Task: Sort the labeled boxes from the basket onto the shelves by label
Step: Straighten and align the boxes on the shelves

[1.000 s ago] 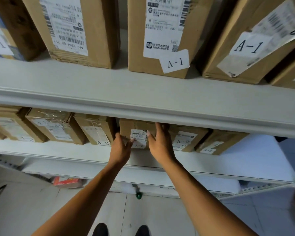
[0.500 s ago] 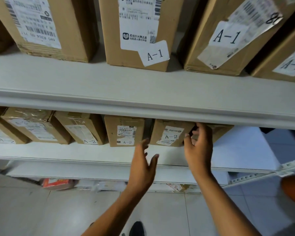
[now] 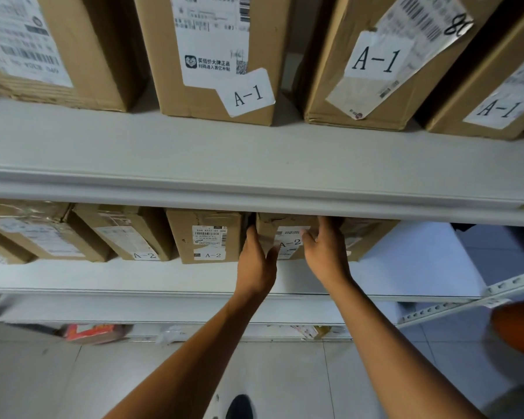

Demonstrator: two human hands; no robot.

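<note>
— What carries everything here?

— A pale metal rack. Its upper shelf (image 3: 254, 152) spans the whole width, and four tall cartons stand along its back; three of them show A-1 labels, for instance the middle A-1 carton (image 3: 218, 55). The lower shelf (image 3: 103, 276) sits beneath, partly hidden by the upper shelf's front lip.

— What's on the lower one?

— A row of smaller cartons labelled A-2. From the left end: a taped carton (image 3: 34, 231), then another (image 3: 127, 234), then one standing square to the front edge (image 3: 206, 237). Just right of that is the held A-2 box (image 3: 288, 237), and a further carton (image 3: 363, 237) stands close behind it toward the shelf's right end.

— And the hands?

— Both arms reach up from below. The left hand (image 3: 256, 261) grips the box's left side, fingers slipped into the narrow gap beside the neighbouring carton, thumb on its front face. The right hand (image 3: 325, 255) grips its right side, fingers curled around the corner.

— Anything underneath?

— A red packet (image 3: 91, 332) lies near the rack's foot, on the tiled floor (image 3: 285, 379).
</note>
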